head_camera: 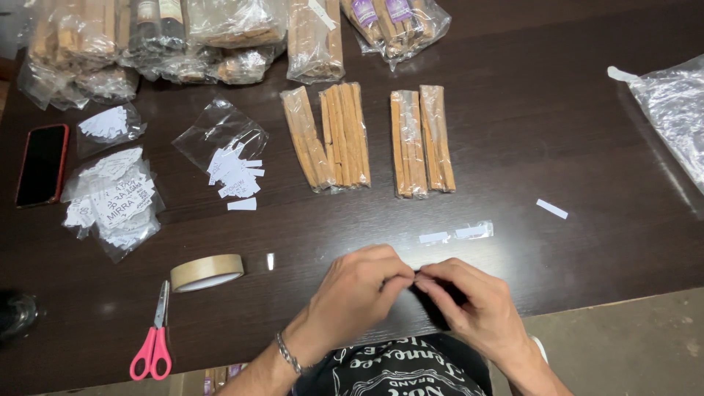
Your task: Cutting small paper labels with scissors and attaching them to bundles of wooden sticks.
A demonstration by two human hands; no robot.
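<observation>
Both hands meet at the near table edge, about 6 o'clock in the head view. Left hand [357, 291] and right hand [469, 304] have fingertips pinched together on one small thing between them; too small and hidden to identify, only a dark sliver shows at the pinch.

Dark wood table [557, 147]. Tape roll [207, 272] at 9 o'clock of the hands, pink-handled scissors [152, 343] just below it. Small clear sleeve with a white slip [456, 234] at 12 o'clock of the hands, near. Four clear packs of tan sticks [370, 141] further up at 12. Bags of white paper labels [114, 202] at 10 o'clock, phone in a red case [42, 164] at far left edge.
</observation>
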